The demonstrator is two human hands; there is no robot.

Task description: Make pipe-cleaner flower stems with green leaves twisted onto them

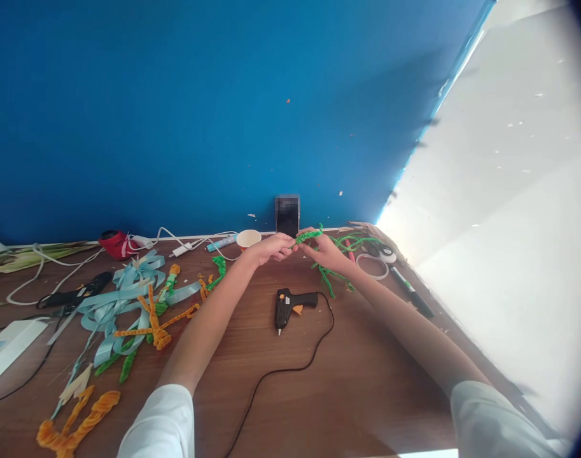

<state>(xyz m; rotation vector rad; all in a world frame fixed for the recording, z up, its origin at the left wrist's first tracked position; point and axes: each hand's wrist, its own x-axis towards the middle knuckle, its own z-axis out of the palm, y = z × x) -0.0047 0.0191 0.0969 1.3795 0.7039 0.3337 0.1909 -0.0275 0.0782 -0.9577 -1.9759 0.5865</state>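
Both my arms reach forward over the brown table toward the blue wall. Between my hands is a twisted green pipe cleaner point(309, 235), coiled along its length. My left hand point(275, 247) pinches its left end with closed fingers. At its right part, my right hand point(326, 251) holds it between thumb and fingers. Below the hands a black glue gun point(290, 306) lies on the table, nozzle toward me, apart from both hands. More green pipe cleaners point(326, 275) lie loose just beside and behind my right hand.
A phone point(287, 216) leans on the wall beside a paper cup point(249, 238). Leftward lie blue ribbon point(113, 308), orange pipe cleaner shapes point(159, 331), a second dark tool point(77, 291) and a white power strip point(11, 346). A marker point(412, 292) lies at right. The glue gun's cord point(290, 369) runs toward me.
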